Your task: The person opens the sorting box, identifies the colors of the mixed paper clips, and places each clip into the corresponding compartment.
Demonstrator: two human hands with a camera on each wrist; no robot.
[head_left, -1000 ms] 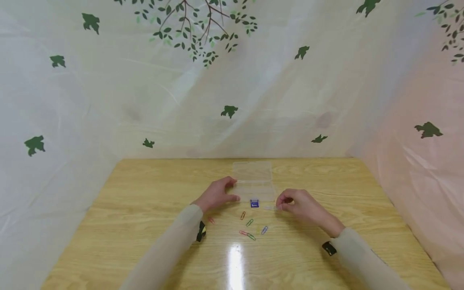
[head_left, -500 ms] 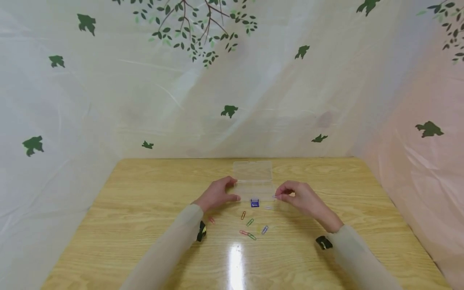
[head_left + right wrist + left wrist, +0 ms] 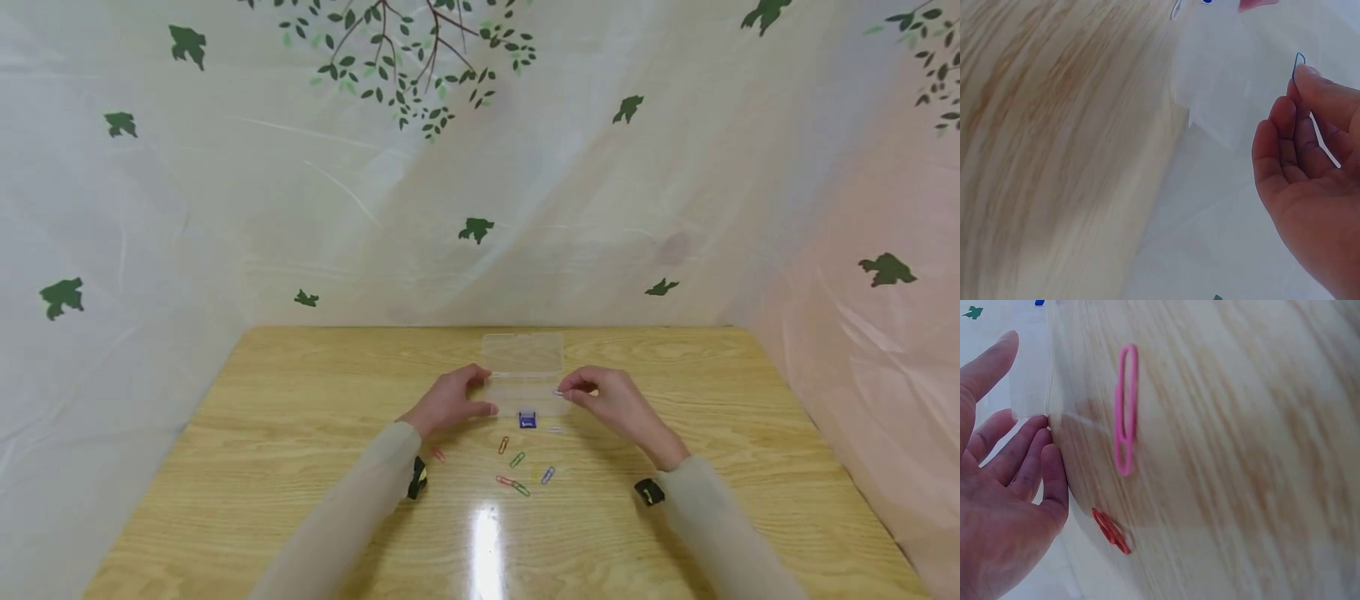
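Observation:
An open clear plastic box [image 3: 523,373] lies mid-table with its lid [image 3: 522,353] folded back. My left hand [image 3: 482,393] grips the box's left end between thumb and fingers; in the left wrist view its fingers [image 3: 1030,450] touch the box wall [image 3: 1030,369]. My right hand [image 3: 564,392] pinches a thin blue paper clip [image 3: 1298,61] at the box's right edge, just over the tray [image 3: 1229,94]. A blue binder clip [image 3: 527,421] sits in front of the box.
Several loose paper clips lie on the wooden table [image 3: 300,417] in front of the box: orange [image 3: 502,446], green [image 3: 517,460], purple [image 3: 547,475], a pale one [image 3: 555,430]. A pink clip [image 3: 1126,409] and a red clip [image 3: 1110,530] lie by my left wrist. Printed plastic sheeting surrounds the table.
My right hand has lifted from the table beside the binder clip and moved up and left to the box's right edge with a paper clip. The left hand has stayed put.

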